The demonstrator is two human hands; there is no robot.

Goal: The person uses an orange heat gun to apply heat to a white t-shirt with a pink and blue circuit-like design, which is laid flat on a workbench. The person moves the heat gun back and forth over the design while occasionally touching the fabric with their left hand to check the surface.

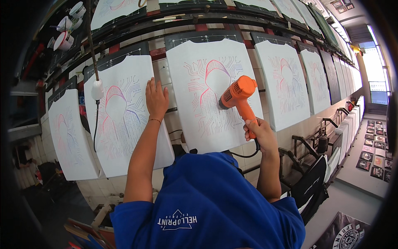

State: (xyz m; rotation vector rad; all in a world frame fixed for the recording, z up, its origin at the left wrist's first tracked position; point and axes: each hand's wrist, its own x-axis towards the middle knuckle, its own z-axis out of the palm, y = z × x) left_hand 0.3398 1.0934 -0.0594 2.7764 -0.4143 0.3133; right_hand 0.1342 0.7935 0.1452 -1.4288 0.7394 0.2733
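Note:
An orange heat gun (pixel 239 94) is gripped by its handle in my right hand (pixel 260 132). Its dark nozzle points down and left over the printed white T-shirt (pixel 186 91) in front of me, which is stretched on a dark board. A red-to-blue line print of a hooded figure with circuit-like lines covers that shirt. My left hand (pixel 157 97) lies flat, fingers stretched, on the right edge of the neighbouring white T-shirt (pixel 137 141), which bears the same print. From the gun's handle a black cord (pixel 248 155) curves down near my waist.
More printed shirts on boards stand in a row: one at far left (pixel 68 137) and several to the right (pixel 286 83). A hanging cable with a white plug connector (pixel 98 90) crosses the left shirt. Tubs (pixel 64 40) sit at upper left. Black metal brackets (pixel 304 145) jut out at right.

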